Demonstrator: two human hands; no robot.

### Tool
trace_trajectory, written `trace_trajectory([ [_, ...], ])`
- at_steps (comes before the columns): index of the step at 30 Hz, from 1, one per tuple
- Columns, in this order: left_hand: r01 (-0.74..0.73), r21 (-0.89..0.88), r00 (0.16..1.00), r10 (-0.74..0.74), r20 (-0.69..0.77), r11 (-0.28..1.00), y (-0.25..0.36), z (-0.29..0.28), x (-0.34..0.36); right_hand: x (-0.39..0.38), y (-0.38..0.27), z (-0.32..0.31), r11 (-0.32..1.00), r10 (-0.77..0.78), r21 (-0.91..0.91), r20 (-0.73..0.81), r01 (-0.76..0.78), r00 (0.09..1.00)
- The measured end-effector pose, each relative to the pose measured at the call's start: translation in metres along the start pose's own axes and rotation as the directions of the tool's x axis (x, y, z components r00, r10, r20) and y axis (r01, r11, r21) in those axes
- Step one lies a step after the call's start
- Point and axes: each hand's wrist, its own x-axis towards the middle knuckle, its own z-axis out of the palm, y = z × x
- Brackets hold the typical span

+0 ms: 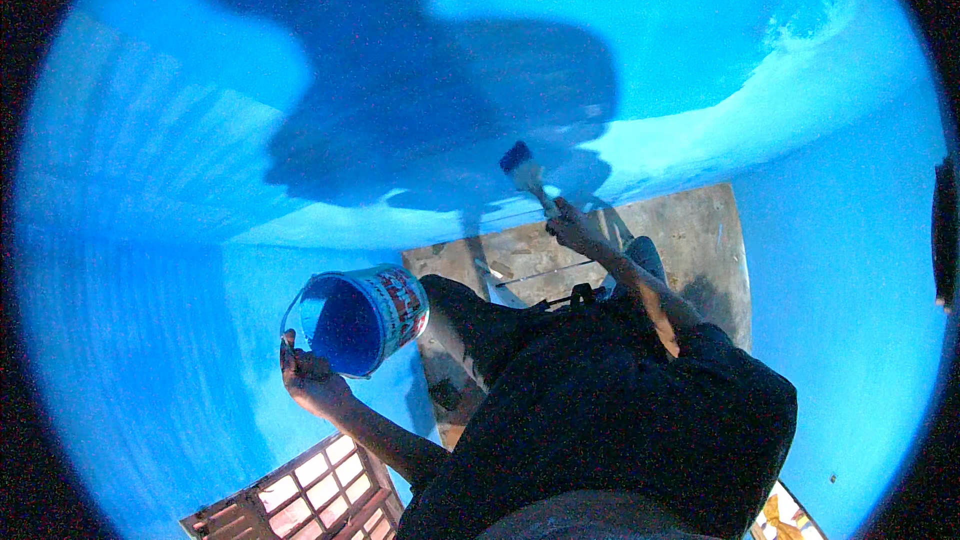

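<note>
My left hand is closed at the thin wire handle of a paint bucket, on the left in front of me. The bucket is tilted, and its mouth shows blue paint inside. On the right, my right hand grips a paintbrush by its handle. Its dark, blue-coated bristles point up toward the wall. Whether the bristles touch the wall I cannot tell. Around the brush the wall has deeper blue and paler blue areas, and a large dark shadow lies across it.
Far below lies a stained grey floor, with pale bars or legs partly hidden by my body. A paned window or door is at the lower left. Blue side walls rise at both sides. A dark object sits at the right rim.
</note>
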Motion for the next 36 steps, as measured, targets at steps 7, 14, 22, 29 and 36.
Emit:
trace_trajectory([
  [7,-0.024,0.097,0.999,0.026,-0.022,0.995,-0.002,-0.01,-0.024,0.061,-0.011,0.053,0.825,-0.452,-0.469,-0.215,0.315,0.866],
  [14,-0.025,0.015,0.999,0.025,0.04,1.0,-0.015,-0.021,-0.013,0.062,0.064,-0.01,0.776,-0.329,-0.63,-0.454,-0.037,0.828],
  [22,-0.022,-0.025,1.0,0.022,-0.013,0.999,-0.003,-0.025,-0.031,-0.023,0.019,-0.055,0.911,0.212,-0.095,-0.727,-0.401,0.653],
  [29,-0.06,0.253,0.989,0.093,-0.119,0.966,-0.009,-0.017,-0.026,0.045,0.019,0.051,0.945,0.206,-0.048,-0.68,-0.323,0.704],
  [36,-0.167,0.409,0.986,0.164,0.043,0.897,-0.006,-0.005,-0.015,0.058,-0.027,0.152,0.968,0.008,-0.214,-0.499,-0.133,0.867],
])
